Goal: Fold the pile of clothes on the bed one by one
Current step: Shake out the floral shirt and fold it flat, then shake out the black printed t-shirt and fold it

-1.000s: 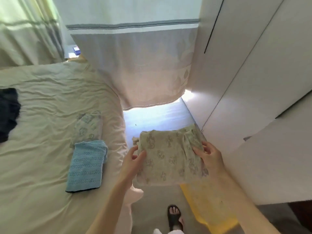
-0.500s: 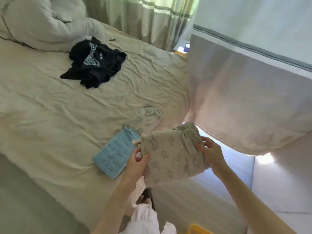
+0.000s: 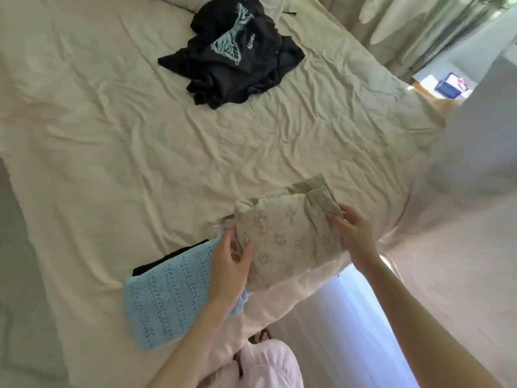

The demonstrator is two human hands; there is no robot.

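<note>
A folded beige printed garment is held over the near right corner of the bed. My left hand grips its left edge, thumb on top. My right hand pinches its right edge. It hovers over or rests on another beige printed piece, mostly hidden beneath. A folded light blue knit lies to the left under my left wrist, with a dark item peeking out at its far edge. A crumpled black garment with a pale print sits unfolded at the far middle of the bed.
Green curtains hang beyond the bed's far right. A small table with a blue box stands by them. A pale curtain or sheet hangs on the right. The floor lies beside the bed, with my legs in pink below.
The view has swung from the wardrobe side toward the bed. My hands have carried the folded beige garment from over the floor to the bed's corner, above the earlier folded pieces.
</note>
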